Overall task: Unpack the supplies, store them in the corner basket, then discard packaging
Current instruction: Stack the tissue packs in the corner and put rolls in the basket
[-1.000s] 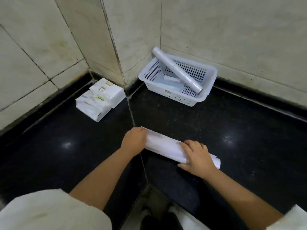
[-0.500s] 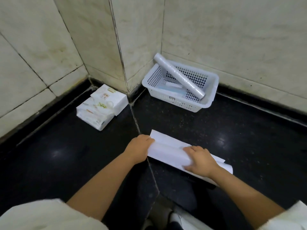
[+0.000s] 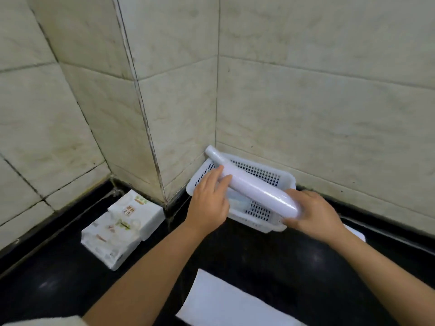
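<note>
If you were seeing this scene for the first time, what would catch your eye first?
Both hands meet on a long white roll lying slantwise across the white basket in the wall corner: the left hand touches its middle, the right hand grips its near end. Left of them, tissue packs sit on the black floor; a white sheet lies nearest.

White perforated basket (image 3: 286,178) was seen in the tiled corner at centre right, a white roll (image 3: 253,184) was laid slantwise across it, gripped at its lower end by the right hand (image 3: 314,211), touched by the left hand (image 3: 209,202), tissue packs (image 3: 122,228) were stacked at lower left, white packaging (image 3: 226,302) was laid flat at bottom centre.
</note>
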Action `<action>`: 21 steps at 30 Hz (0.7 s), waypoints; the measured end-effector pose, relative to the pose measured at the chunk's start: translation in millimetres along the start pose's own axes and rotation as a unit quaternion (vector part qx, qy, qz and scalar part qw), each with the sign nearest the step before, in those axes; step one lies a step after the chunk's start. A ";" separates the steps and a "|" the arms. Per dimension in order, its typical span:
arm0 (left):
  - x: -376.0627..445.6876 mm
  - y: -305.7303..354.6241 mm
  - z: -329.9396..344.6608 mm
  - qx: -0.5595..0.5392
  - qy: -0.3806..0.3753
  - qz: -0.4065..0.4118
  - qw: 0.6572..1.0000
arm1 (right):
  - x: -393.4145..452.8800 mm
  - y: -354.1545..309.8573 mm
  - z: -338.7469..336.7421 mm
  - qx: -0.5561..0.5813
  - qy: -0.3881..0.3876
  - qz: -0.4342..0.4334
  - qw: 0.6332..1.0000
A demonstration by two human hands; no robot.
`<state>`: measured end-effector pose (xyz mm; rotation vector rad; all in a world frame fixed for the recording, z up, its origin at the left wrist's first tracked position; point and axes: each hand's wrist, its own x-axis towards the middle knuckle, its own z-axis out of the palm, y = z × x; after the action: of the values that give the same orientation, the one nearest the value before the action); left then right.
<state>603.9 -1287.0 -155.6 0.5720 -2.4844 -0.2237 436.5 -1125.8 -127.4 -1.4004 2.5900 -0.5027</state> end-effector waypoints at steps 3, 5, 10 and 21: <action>43.5 -13.4 23.3 0.044 -0.040 -0.033 0.998 | 50.1 13.1 -15.7 0.054 0.034 0.022 0.998; 67.8 -29.7 49.3 0.113 -0.094 -0.055 0.988 | 81.6 23.0 -20.5 0.092 0.078 0.023 0.992; 105.0 -57.8 110.0 0.210 -0.211 -0.097 0.950 | 141.6 41.1 -16.0 0.224 0.149 -0.016 0.963; 154.9 -92.2 146.1 0.307 -0.307 -0.026 0.901 | 216.7 37.6 44.5 0.148 0.058 -0.088 0.983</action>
<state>437.8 -1433.8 -224.1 0.9340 -3.1640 0.4596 300.6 -1297.2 -177.4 -1.5398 2.3591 -0.9778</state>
